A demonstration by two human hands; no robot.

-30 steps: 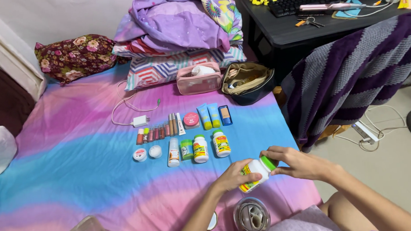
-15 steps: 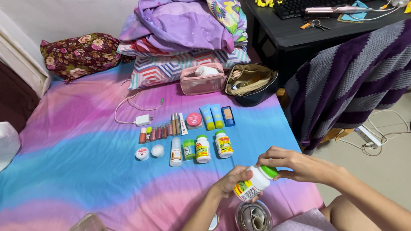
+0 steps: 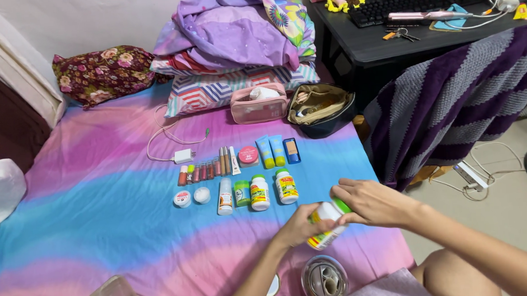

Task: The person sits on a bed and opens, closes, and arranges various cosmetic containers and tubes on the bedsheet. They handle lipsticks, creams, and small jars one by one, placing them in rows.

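A bed covered with a sheet [image 3: 102, 218] banded in pink, blue and purple filled the view, with a dark desk [image 3: 388, 41] and a chair draped in a purple-and-grey striped blanket [image 3: 449, 100] beside it at the right. At the head of the bed lay a floral cushion [image 3: 103, 75] and a heap of folded purple bedding [image 3: 236, 38] on a zigzag-patterned pillow [image 3: 215, 88]. Just in front of the pillow stood a pink transparent pouch [image 3: 258, 104] and an open dark pouch with a tan lining [image 3: 320, 108]. A white charger with its cable [image 3: 183, 155] lay to the left of two ordered rows of toiletries: the far row held small lip-colour tubes [image 3: 200, 172], a round pink tin [image 3: 248, 155] and two blue-and-yellow tubes [image 3: 270, 150]; the near row held two small white jars [image 3: 190, 196] and two white supplement bottles with green caps [image 3: 272, 189]. Near the bed's lower right edge, well apart from these rows, a third white bottle with a green cap [image 3: 324, 224] was held tilted above the sheet. The left hand [image 3: 301, 225] gripped its labelled body, fingers curled around it. The right hand [image 3: 373, 203] closed over the green cap, fingers wrapped about the top. A round lidded container [image 3: 323, 279] stood at the bottom edge, just below the hands.
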